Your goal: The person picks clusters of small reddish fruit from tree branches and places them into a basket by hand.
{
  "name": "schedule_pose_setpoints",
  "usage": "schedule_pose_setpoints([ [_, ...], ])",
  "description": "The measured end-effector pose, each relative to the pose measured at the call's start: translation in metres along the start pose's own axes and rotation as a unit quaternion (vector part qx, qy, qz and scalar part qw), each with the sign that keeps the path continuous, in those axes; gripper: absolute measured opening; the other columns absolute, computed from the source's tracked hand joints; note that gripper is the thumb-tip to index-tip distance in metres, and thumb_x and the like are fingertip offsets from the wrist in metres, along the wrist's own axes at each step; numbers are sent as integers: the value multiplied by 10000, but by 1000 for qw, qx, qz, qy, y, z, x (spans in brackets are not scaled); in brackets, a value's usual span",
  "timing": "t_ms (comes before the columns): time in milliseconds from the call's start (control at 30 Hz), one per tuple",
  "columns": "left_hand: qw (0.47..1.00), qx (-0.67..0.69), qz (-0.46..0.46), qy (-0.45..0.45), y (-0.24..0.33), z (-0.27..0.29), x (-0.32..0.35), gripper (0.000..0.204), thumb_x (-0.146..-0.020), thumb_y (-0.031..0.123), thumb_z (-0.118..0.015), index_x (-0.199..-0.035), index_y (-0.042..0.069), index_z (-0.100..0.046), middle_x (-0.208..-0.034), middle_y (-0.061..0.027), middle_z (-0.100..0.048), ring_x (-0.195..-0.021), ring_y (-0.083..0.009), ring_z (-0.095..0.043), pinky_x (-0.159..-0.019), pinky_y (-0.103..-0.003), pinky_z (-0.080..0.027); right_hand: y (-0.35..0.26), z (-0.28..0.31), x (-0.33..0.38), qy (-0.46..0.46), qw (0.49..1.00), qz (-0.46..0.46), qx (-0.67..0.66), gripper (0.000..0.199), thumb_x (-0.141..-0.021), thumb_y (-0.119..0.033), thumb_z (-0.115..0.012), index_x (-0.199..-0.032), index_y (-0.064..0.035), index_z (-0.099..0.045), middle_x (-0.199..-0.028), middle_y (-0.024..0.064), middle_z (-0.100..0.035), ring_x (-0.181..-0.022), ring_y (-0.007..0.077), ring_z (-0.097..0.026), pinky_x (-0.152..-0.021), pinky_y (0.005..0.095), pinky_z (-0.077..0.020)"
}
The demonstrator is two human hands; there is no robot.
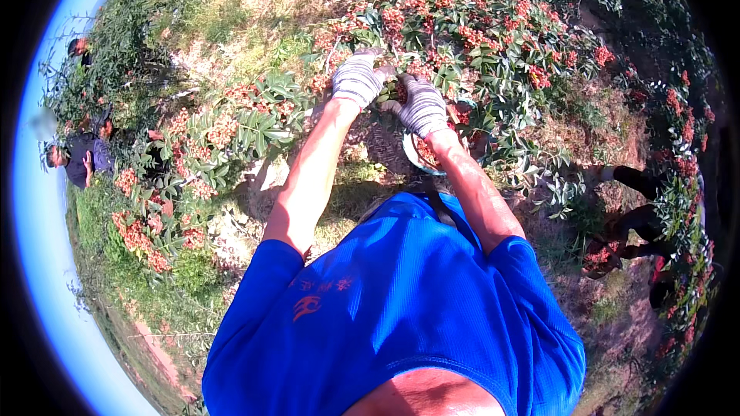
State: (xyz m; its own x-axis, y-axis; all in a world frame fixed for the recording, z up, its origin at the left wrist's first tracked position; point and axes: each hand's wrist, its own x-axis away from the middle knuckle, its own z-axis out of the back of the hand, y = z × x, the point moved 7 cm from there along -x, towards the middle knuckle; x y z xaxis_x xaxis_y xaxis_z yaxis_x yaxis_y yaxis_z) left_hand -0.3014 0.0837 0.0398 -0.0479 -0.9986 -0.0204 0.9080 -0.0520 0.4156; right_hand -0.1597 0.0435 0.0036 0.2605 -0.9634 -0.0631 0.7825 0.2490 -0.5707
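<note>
Already partly filled with red berries, the bowl (412,156) hangs below both gloved hands, left hand (356,77) and right hand (420,104) pinching a cluster (401,91), while many clusters remain on the bush (493,38).

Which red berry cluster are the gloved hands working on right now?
The small red cluster between the left hand and right hand, just above the basket; the other clusters hang untouched farther off.

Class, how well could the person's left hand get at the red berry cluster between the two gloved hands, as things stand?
Probably yes. The gloved left hand is already at the branch, right beside the red berry cluster, with only thin leaves between them. The gloved right hand crowds the same spot and may narrow the way in.
</note>
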Motion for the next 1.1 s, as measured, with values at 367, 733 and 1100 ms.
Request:
schedule_pose_setpoints([
  [367,999,34,-33,-3,-26,-25,-12,214,-763,214,-734,-922,73,-717,-906,-174,-692,-851,-335,-653,-805,-410,-506,7,-11,-14,-18,999,-5,31,405,-782,-366,-727,-1083,-105,-655,-909,160,-650,-885,346,-635,-787,456,-501],
  [733,981,57,-126,137,-30,-35,43,96,-838,71,-568,-874,57,-656,-859,-145,-640,-834,-327,-626,-760,-410,-510,8,-13,-17,14,999,-4,-40,352,-770,-250,-721,-1101,-135,-686,-1041,166,-664,-915,347,-648,-808,442,-517],
  [1100,929,345,102,90,-47,-49,92,58,-895,6,-607,-951,11,-591,-1072,-78,-666,-851,-161,-657,-609,-293,-530,17,-19,-17,11,997,-17,-81,376,-769,-296,-763,-1056,-66,-690,-978,164,-679,-902,342,-659,-798,424,-520],
])
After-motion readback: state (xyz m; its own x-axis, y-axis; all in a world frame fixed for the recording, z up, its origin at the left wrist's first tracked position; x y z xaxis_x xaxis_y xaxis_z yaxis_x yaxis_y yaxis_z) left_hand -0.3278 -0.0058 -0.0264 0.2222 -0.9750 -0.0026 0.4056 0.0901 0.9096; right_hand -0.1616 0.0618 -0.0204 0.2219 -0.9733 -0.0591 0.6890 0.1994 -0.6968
